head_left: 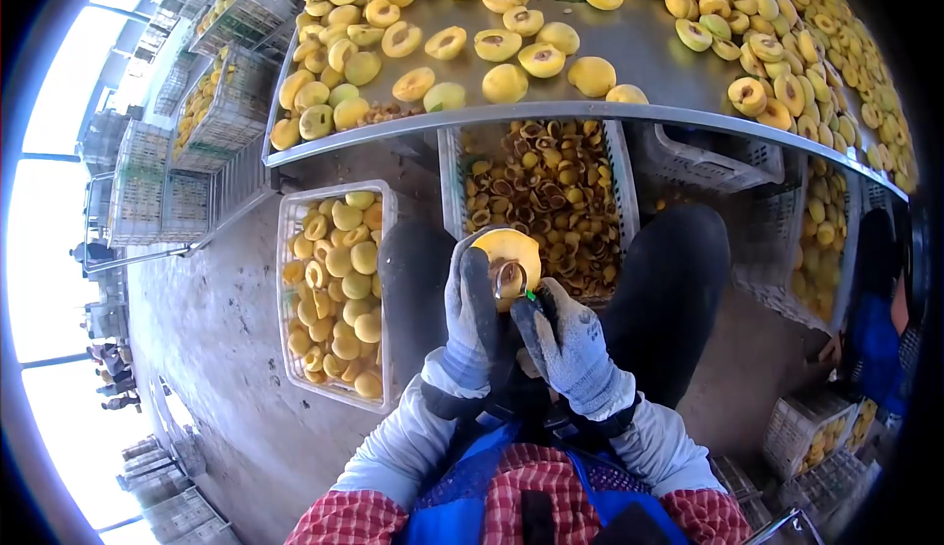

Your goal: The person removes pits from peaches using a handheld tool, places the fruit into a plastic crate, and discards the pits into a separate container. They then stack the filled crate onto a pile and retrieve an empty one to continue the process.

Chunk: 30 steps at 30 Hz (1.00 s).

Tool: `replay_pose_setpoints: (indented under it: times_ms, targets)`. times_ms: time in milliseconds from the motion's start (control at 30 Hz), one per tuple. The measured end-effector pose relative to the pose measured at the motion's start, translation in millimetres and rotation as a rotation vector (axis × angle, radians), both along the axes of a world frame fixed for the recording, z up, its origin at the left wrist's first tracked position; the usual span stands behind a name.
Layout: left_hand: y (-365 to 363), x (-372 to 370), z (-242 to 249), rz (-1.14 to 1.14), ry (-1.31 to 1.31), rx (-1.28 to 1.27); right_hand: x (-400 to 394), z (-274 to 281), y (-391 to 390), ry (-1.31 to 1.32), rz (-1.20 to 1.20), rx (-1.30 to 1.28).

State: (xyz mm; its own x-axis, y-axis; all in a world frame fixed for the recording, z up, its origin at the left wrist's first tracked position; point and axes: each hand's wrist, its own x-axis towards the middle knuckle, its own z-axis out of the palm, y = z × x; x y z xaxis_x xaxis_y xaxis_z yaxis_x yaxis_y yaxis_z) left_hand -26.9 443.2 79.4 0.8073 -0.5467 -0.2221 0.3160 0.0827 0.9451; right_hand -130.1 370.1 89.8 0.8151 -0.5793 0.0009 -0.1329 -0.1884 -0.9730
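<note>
Left hand [464, 304] cups fruit [511, 244], right hand [578, 343] grips looped tool [532, 295]; steady fruit, tool hugging the core [508, 277], likely works best.

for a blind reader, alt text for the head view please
A gloved left hand holds a halved yellow fruit; the gloved right hand holds a looped metal tool at its centre. Beyond, a crate of fruit pieces stands below a fruit-strewn metal table.

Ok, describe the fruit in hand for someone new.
Below the near edge of the metal table, the gloved left hand holds a halved yellow fruit, cut face showing. Unlike the halves on the table, it has a looped tool, held in the right hand, at its brown centre.
</note>
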Motion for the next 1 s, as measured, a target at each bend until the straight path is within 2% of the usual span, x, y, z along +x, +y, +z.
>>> replay_pose_setpoints:
  times_ms: [133, 267, 367, 467, 533, 600, 733, 800, 867, 933, 1000]
  targets:
    - [-3, -3, 2, -0.022, -0.211, 0.016, -2, -2, -1, -0.014, -0.013, 0.004]
    - [-5, -5, 3, -0.031, -0.297, 0.030, -2, -3, 1, -0.035, 0.008, 0.066]
    - [-3, -1, 10, -0.113, -0.190, 0.031, -6, -10, 4, 0.017, 0.081, 0.238]
    - [4, 12, -5, -0.268, -0.339, 0.152, -10, -26, 5, -0.127, 0.083, 0.094]
    - [9, 16, -12, -0.345, -0.207, 0.122, -12, -35, 7, -0.001, 0.101, 0.520]
    - [6, 20, -9, -0.379, -0.026, 0.093, -13, -37, 9, 0.051, 0.081, 0.799]
    - [-8, 15, -5, -0.298, 0.242, -0.020, -12, -28, 9, -0.010, 0.055, 0.988]
    - [-8, 15, -16, -0.320, -0.085, 0.077, -13, -25, 4, -0.029, 0.163, 1.239]
    - [-5, 14, -19, -0.359, -0.396, 0.144, -21, -26, -2, -0.025, 0.355, 1.690]
    - [-6, 22, -18, -0.451, -0.563, 0.184, -20, -33, 7, -0.118, 0.348, 1.920]
    - [-7, 21, -24, -0.463, -0.234, 0.071, -21, -43, 10, -0.276, 0.424, 2.231]
